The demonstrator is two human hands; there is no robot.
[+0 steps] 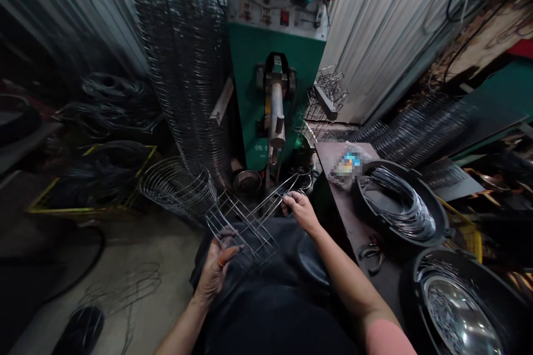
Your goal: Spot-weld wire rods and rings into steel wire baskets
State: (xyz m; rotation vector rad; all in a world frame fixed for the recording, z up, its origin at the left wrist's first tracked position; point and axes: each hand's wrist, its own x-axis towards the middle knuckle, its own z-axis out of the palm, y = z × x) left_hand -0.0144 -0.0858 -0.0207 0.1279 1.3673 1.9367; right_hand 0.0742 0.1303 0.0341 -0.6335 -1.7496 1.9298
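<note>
My left hand (219, 260) is closed around the near-left edge of a wire rack (245, 227), a grid of thin metal rods tilted above my dark apron (287, 283). Orange tape covers parts of its thumb and finger. Two long rods of the rack slant up to the right, under the electrode arm (277, 116) of a green machine (245, 77). Beside those rods, my right hand (300, 208) has thumb and fingers pinched together; what lies between them is too small to make out.
Tall stacked wire racks (187, 77) stand left of the machine, above a wire coil shape (179, 188). A bench (333, 177) on the right bears pliers (372, 255) and a black tub (441, 222) of wire. Nearer is another tub (410, 288) with a metal bowl (478, 321).
</note>
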